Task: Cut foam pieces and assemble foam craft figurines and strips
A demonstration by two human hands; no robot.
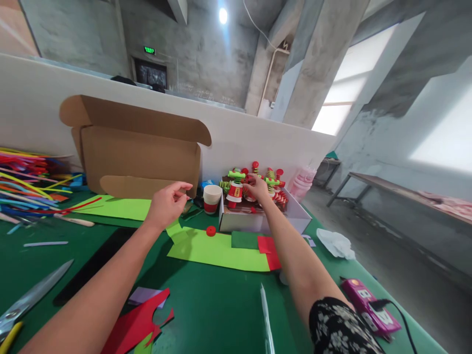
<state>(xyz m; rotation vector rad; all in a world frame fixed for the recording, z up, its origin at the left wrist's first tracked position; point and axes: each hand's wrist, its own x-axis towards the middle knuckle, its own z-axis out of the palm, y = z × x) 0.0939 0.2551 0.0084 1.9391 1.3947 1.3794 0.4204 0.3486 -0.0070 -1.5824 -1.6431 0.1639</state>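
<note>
My right hand (257,189) reaches over a white box (243,224), its fingers bent against a small red-and-white paper cup figure (235,192) with a green top. Several similar red and green figures (273,181) crowd the box; they partly hide what the fingertips grip. To the left, my left hand (167,205) hangs above the light green paper (221,253), fingers loosely bent and apart, nothing visible in them. A stack of paper cups (212,198) stands between the hands. A red disc (210,231) lies on the green paper's upper edge.
An open cardboard box (140,152) stands behind my left hand. Colourful strips (33,184) are heaped at far left. Large scissors (33,295), a black slab (98,265), red paper scraps (138,324), a clear-barrelled pen (266,319) and a purple device with a cable (368,305) lie nearer.
</note>
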